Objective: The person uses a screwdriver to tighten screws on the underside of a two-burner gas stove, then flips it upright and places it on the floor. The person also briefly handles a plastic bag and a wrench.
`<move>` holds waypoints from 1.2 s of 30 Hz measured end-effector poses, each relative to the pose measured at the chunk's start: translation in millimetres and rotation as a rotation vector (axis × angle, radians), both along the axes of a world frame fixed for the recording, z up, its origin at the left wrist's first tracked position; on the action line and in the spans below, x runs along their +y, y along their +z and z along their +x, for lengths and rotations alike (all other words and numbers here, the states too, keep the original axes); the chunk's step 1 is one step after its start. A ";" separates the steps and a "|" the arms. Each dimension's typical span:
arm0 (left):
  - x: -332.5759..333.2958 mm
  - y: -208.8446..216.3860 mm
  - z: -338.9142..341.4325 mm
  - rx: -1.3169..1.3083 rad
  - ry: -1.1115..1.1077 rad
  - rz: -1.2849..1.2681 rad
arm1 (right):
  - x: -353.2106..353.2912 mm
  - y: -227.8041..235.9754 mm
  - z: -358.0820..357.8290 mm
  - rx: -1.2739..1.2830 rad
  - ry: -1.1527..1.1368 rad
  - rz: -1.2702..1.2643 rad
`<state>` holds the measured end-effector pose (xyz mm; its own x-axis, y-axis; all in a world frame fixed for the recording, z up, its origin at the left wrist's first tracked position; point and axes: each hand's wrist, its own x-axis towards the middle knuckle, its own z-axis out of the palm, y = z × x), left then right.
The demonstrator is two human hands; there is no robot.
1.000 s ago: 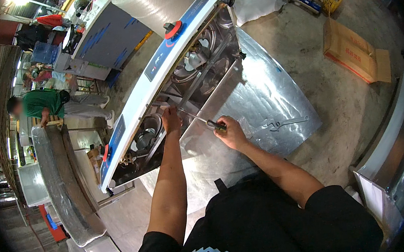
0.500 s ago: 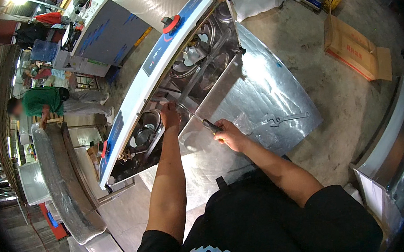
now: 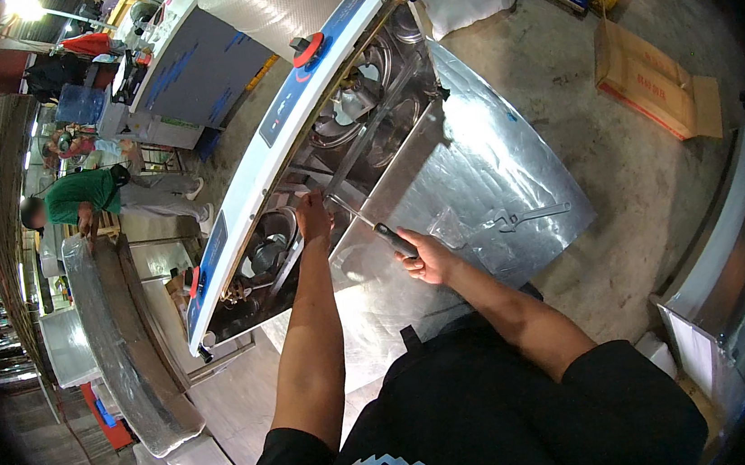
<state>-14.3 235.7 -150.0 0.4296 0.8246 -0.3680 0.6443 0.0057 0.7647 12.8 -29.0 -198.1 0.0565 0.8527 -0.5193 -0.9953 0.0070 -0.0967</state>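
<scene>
The right hand [image 3: 428, 258] was closed around the black handle of a screwdriver [image 3: 370, 225], its thin shaft running up and left into the open steel unit [image 3: 351, 117]. The left hand [image 3: 312, 216] was up at the tip, fingers pinched in close, though I couldn't tell whether it gripped a screw or just steadied the shaft. The tool looked light and stiff, best held by its handle; bare metal would likely slip in the fingers. The unit looked heavy and rigid, tipped on its side with the white panel [image 3: 245, 187] to the left and a red knob [image 3: 309, 50] on it. A wrench [image 3: 525, 215] lay on the shiny sheet [image 3: 510, 154], just right of the right hand.
</scene>
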 end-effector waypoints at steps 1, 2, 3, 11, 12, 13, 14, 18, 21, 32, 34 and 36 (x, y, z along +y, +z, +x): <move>0.6 -1.4 -1.3 -0.021 -0.009 0.003 | -0.9 -1.8 -0.8 -0.062 -0.002 0.023; 0.8 -3.3 -1.5 -0.036 -0.017 0.004 | 0.0 -2.8 -6.2 -0.238 -0.055 -0.066; 0.7 -5.1 -2.1 -0.039 -0.016 -0.002 | -0.1 -4.4 -11.1 -0.444 -0.113 -0.133; 1.1 -6.1 -1.6 -0.083 -0.025 0.007 | -5.4 -12.0 -12.5 -0.064 0.001 -0.089; 0.7 -5.2 -1.4 -0.058 -0.005 0.006 | -6.4 -10.9 -10.5 0.245 0.044 0.003; 0.3 -4.5 -1.0 -0.073 -0.020 0.015 | -6.5 -9.7 -9.4 0.214 0.007 0.016; -0.5 -3.9 -0.6 -0.069 -0.015 0.021 | -6.2 -8.5 -8.9 0.160 -0.042 -0.054; -3.6 -0.2 -1.1 -0.038 -0.030 0.052 | -1.7 -5.8 -17.7 -0.162 -0.185 -0.239; -5.7 3.1 -0.7 -0.040 -0.019 -0.002 | -2.8 -9.5 -20.2 -0.472 -0.221 -0.267; 4.8 -9.4 -6.2 0.026 -0.051 -0.009 | 5.9 -5.8 -21.4 -0.460 -0.214 -0.401; 9.1 -13.7 -6.8 0.034 -0.042 -0.015 | 1.2 -6.5 -19.2 -0.418 -0.140 -0.324; 11.2 -16.2 -6.0 0.031 -0.041 -0.023 | -5.1 -9.6 -12.2 -0.086 -0.002 -0.240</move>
<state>-20.3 246.9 -166.2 0.4506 0.7976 -0.4009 0.6681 -0.0035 0.7441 0.7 -34.1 -207.7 0.1104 0.7055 -0.7000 -0.9834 -0.0247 -0.1800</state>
